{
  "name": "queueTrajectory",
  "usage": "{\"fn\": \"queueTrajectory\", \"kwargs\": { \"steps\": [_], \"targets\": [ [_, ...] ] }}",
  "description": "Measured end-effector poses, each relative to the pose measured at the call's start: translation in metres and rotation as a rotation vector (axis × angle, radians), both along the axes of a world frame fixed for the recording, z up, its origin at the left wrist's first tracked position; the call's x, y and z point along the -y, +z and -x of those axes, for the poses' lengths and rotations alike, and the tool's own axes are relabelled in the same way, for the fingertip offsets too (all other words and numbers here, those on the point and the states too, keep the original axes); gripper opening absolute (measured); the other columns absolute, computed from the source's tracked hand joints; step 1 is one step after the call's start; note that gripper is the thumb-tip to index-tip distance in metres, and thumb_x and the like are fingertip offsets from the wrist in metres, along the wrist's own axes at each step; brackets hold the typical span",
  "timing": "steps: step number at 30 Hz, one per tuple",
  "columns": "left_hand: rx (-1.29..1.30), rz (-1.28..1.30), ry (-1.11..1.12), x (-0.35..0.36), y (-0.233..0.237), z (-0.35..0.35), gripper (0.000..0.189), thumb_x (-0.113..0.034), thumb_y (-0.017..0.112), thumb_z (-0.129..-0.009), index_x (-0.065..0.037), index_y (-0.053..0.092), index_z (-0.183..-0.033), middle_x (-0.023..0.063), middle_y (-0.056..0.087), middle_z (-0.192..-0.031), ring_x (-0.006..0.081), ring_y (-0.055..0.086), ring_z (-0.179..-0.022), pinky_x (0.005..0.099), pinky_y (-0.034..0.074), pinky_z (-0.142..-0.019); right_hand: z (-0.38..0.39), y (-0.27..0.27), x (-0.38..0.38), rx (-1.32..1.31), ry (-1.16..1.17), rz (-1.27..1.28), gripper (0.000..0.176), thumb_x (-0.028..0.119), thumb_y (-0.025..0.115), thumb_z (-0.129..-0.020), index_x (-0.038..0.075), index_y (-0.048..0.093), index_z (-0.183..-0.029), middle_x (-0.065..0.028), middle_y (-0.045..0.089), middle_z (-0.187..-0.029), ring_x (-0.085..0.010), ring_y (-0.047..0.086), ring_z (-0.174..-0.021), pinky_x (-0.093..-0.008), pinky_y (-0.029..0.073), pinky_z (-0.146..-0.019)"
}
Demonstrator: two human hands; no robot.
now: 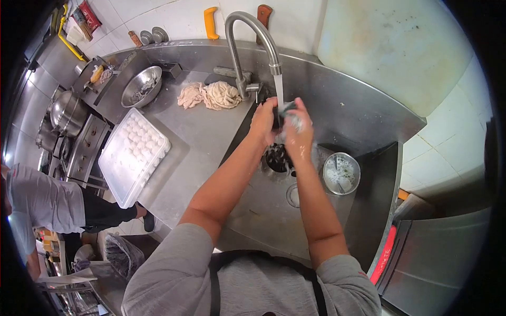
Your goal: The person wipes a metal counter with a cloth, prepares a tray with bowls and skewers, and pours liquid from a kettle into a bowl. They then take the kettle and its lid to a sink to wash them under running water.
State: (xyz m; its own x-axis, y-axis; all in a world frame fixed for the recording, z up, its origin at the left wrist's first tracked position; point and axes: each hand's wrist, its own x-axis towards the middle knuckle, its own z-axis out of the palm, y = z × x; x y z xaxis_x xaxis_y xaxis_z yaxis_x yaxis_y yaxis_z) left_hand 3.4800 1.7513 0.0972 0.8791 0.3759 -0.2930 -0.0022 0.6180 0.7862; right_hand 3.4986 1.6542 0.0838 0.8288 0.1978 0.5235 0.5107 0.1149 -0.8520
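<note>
Water runs from the curved steel faucet (252, 26) onto my hands over the sink (263, 218). My left hand (263, 122) is curled round a dark object (275, 118), which is partly hidden by the fingers. In my right hand (298, 131), blurred by motion, is a greenish-white scrubbing pad (290, 111), close against the dark object. Below the hands, dark pieces with water on them (278, 158) lie at a round metal container or drain opening. To the right, a metal bowl (341, 174) in the sink holds whitish liquid and utensils.
Left of the sink stand a tray of white round pieces (138, 138), crumpled cloths (221, 95) and a steel bowl (142, 87). A large board (395, 47) leans on the wall. Another person (47, 197) stands at far left by the stove (87, 147).
</note>
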Motion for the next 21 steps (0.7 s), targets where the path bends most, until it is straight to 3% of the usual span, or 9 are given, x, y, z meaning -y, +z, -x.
{"fn": "queueTrajectory", "kwargs": {
  "steps": [3, 6, 8, 10, 12, 13, 16, 18, 21],
  "targets": [
    [0.150, 0.080, 0.042, 0.002, -0.020, -0.003, 0.026, -0.028, 0.044, -0.085, -0.004, 0.053, -0.092, 0.0070, 0.055, -0.081, 0.0170, 0.054, -0.073, 0.0307, 0.044, -0.061, -0.008, -0.003, -0.006, 0.643, -0.188, 0.266, 0.014, 0.004, 0.054, -0.074, 0.003, 0.056, -0.088, -0.0125, 0.054, -0.109, -0.0179, 0.055, -0.087, -0.0295, 0.045, -0.072],
    [-0.010, -0.174, 0.157, 0.014, -0.008, 0.005, 0.026, -0.023, 0.041, -0.088, -0.002, 0.054, -0.095, 0.0065, 0.057, -0.082, 0.0154, 0.054, -0.074, 0.0291, 0.043, -0.066, -0.025, 0.005, -0.005, -0.238, 0.162, 0.090, 0.013, 0.007, 0.054, -0.076, 0.004, 0.056, -0.089, -0.0102, 0.057, -0.102, -0.0169, 0.054, -0.083, -0.0306, 0.043, -0.072],
    [-0.023, -0.387, 0.179, 0.013, -0.011, 0.001, 0.028, -0.023, 0.038, -0.090, -0.003, 0.055, -0.098, 0.0067, 0.058, -0.088, 0.0164, 0.054, -0.083, 0.0293, 0.043, -0.072, -0.013, 0.013, -0.004, -0.692, 0.182, -0.148, 0.022, 0.016, 0.051, -0.081, 0.002, 0.054, -0.097, -0.0087, 0.057, -0.095, -0.0176, 0.053, -0.083, -0.0310, 0.042, -0.072],
    [0.201, -0.998, 0.314, 0.019, -0.006, -0.003, 0.021, -0.017, 0.045, -0.086, -0.003, 0.057, -0.095, 0.0066, 0.058, -0.087, 0.0161, 0.053, -0.081, 0.0303, 0.042, -0.070, -0.002, 0.004, -0.007, -0.984, 0.123, -0.530, 0.028, 0.022, 0.049, -0.084, 0.001, 0.053, -0.101, -0.0082, 0.056, -0.092, -0.0181, 0.052, -0.080, -0.0312, 0.042, -0.071],
    [0.436, -1.567, 0.483, 0.013, -0.010, -0.018, 0.021, -0.016, 0.052, -0.082, -0.001, 0.058, -0.094, 0.0091, 0.059, -0.085, 0.0173, 0.054, -0.075, 0.0303, 0.041, -0.066, -0.012, -0.049, -0.003, -0.917, 0.141, -0.338, 0.036, 0.032, 0.046, -0.085, -0.001, 0.053, -0.100, -0.0135, 0.057, -0.095, -0.0228, 0.053, -0.087, -0.0344, 0.042, -0.074],
    [0.276, -1.639, 0.421, 0.015, -0.004, -0.020, 0.022, -0.018, 0.053, -0.081, -0.001, 0.058, -0.094, 0.0108, 0.058, -0.086, 0.0193, 0.054, -0.079, 0.0310, 0.041, -0.069, -0.008, -0.058, 0.008, -0.770, 0.036, -0.110, 0.038, 0.033, 0.047, -0.085, -0.001, 0.053, -0.100, -0.0156, 0.057, -0.097, -0.0249, 0.054, -0.090, -0.0357, 0.042, -0.075],
    [-0.118, -0.871, 0.188, 0.012, -0.017, -0.030, 0.017, -0.020, 0.049, -0.083, -0.008, 0.057, -0.092, 0.0033, 0.056, -0.084, 0.0190, 0.051, -0.083, 0.0315, 0.041, -0.073, -0.026, -0.064, 0.062, -0.362, -0.316, 0.473, 0.044, 0.036, 0.047, -0.083, -0.004, 0.052, -0.101, -0.0245, 0.054, -0.103, -0.0345, 0.053, -0.096, -0.0406, 0.040, -0.080],
    [-0.104, -0.195, 0.020, -0.002, -0.025, -0.030, 0.025, -0.027, 0.043, -0.080, -0.008, 0.056, -0.090, 0.0073, 0.055, -0.092, 0.0231, 0.050, -0.086, 0.0383, 0.041, -0.073, -0.072, -0.138, 0.114, -0.434, -0.523, 0.435, 0.047, 0.038, 0.047, -0.082, -0.003, 0.050, -0.105, -0.0262, 0.053, -0.101, -0.0384, 0.052, -0.093, -0.0424, 0.040, -0.080],
    [-0.170, 0.383, 0.049, 0.006, -0.017, -0.009, 0.035, -0.032, 0.038, -0.074, -0.009, 0.053, -0.096, 0.0107, 0.052, -0.097, 0.0274, 0.047, -0.091, 0.0458, 0.038, -0.074, -0.100, -0.198, 0.198, -0.543, -0.599, 0.927, 0.055, 0.042, 0.050, -0.079, -0.002, 0.047, -0.111, -0.0252, 0.051, -0.107, -0.0379, 0.047, -0.103, -0.0396, 0.037, -0.087]
  ]
}}
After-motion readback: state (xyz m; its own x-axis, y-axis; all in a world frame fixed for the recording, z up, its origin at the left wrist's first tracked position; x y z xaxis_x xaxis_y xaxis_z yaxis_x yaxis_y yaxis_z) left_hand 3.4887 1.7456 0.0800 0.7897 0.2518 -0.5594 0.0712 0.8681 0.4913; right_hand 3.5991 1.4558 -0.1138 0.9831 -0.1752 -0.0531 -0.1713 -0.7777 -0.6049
